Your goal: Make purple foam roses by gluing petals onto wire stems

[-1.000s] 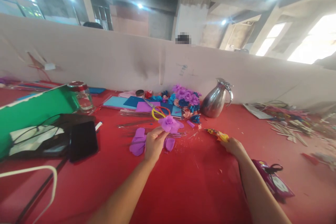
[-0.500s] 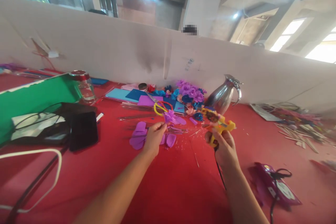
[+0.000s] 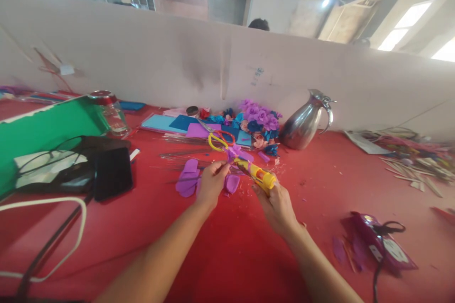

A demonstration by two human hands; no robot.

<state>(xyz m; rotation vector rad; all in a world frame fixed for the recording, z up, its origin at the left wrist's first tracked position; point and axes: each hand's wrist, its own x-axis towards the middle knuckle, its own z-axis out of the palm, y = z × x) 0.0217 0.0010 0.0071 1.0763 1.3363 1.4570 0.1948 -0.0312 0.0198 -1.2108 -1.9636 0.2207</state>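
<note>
My left hand (image 3: 213, 182) is closed in a pinch on a small purple foam flower (image 3: 233, 152), whose petals stand out past the fingertips. In my right hand (image 3: 279, 206) is a yellow hot glue gun (image 3: 261, 176), its nozzle end pointing left at the flower. Whether the tip touches the petals I cannot tell. Purple foam petals (image 3: 187, 180) lie beside and partly behind my left hand. Just beyond the flower rest scissors (image 3: 217, 141) with yellow and red handles.
Finished purple flowers (image 3: 259, 116) and coloured foam sheets (image 3: 181, 123) lie along the back. A metal jug (image 3: 302, 120) stands right of them. At right are a purple power strip (image 3: 386, 246) and sticks (image 3: 423, 177); at left, a glass jar (image 3: 113, 116) and a phone (image 3: 113, 173).
My right hand has brought the glue gun left and down to the flower, turning it to point left. My left hand still pinches the flower, slightly shifted. The view has tilted a little.
</note>
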